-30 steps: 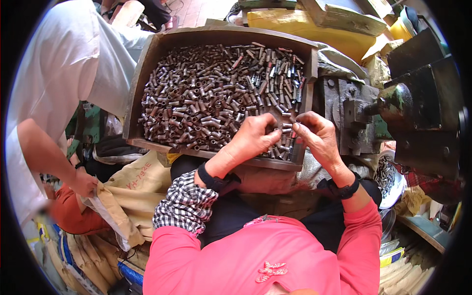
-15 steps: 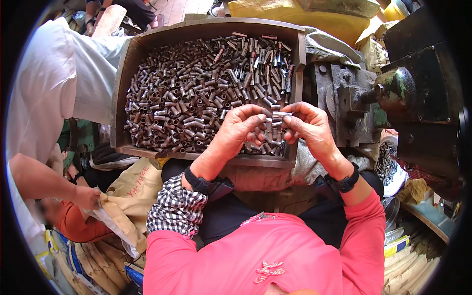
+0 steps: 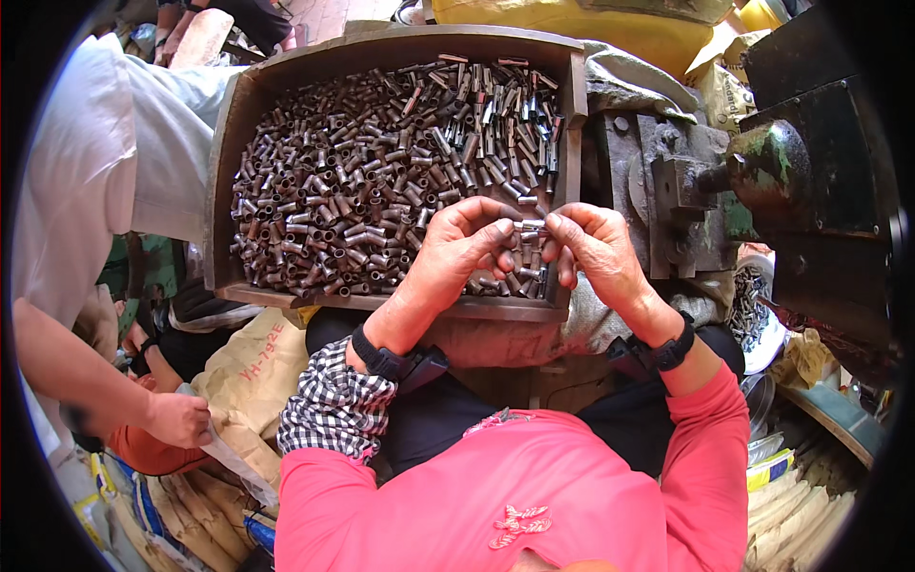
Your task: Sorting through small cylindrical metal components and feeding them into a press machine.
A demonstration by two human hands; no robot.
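Note:
Over the right side of a shallow tray (image 3: 410,38), my two hands meet fingertip to fingertip. My left hand (image 3: 462,250) pinches one end of a small shiny metal tube (image 3: 531,226), and my right hand (image 3: 602,248) pinches its other end. Whether it is one part or two fitted together is too small to tell. Short dark flared metal tubes (image 3: 324,181) fill the tray's left and middle. Longer metal pieces (image 3: 515,100) lie at its far right, with a few more under my fingers.
A dark machine (image 3: 681,186) with a rounded shaft stands right of the tray. Beyond it sits a white bowl (image 3: 758,319) of metal parts. At left, another person's hand (image 3: 179,418) holds a clear bag over a brown sack (image 3: 253,367). A yellow sack (image 3: 581,33) lies behind the tray.
My fingertips have drawn together, and the metal held in each hand now lines up end to end. The other person's hand at left has shifted slightly right and down.

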